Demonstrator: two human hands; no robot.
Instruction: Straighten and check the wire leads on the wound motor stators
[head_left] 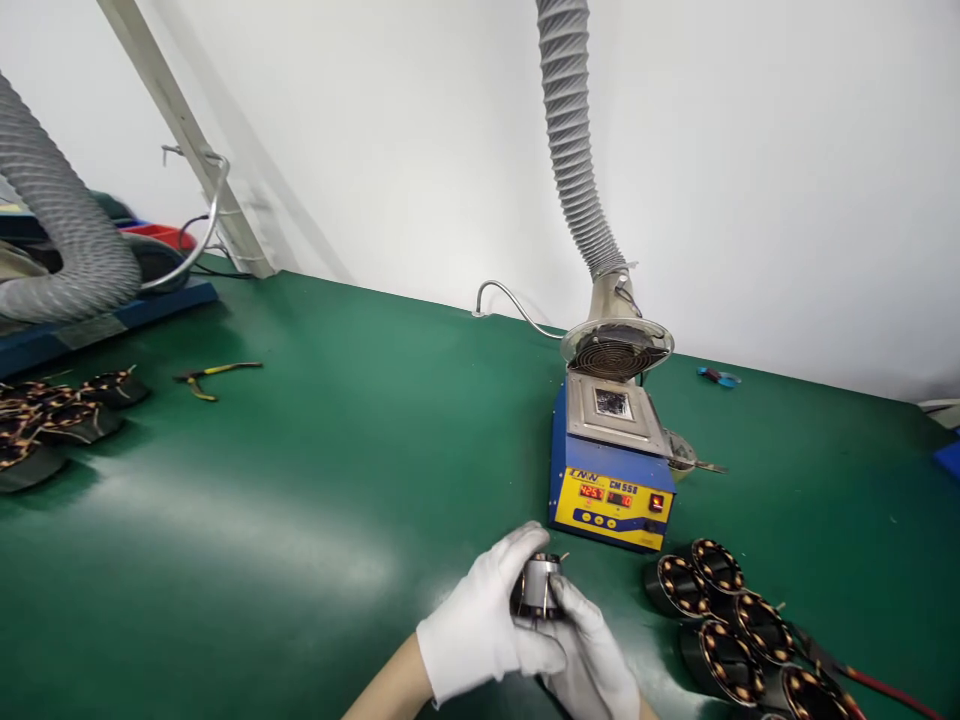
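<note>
In white gloves, my left hand (501,618) and my right hand (589,650) both hold a small motor stator (539,588), a grey metal cylinder with dark end rims and thin copper-coloured wires along its side. My left fingers wrap over its left side and top. My right thumb presses on its right side, while the other right fingers lie underneath, partly hidden. Just beyond my hands stands a blue and yellow solder pot (611,510) with lit red digits and a square, shiny opening (613,403) on top.
A fume hood (619,345) on a grey hose (570,130) hangs over the solder pot. Several dark stators (720,660) with copper-coloured spots stand at right, beside a red-handled tool (885,690). More stators (75,415) and yellow-handled pliers (214,378) lie at left on the green table (337,450).
</note>
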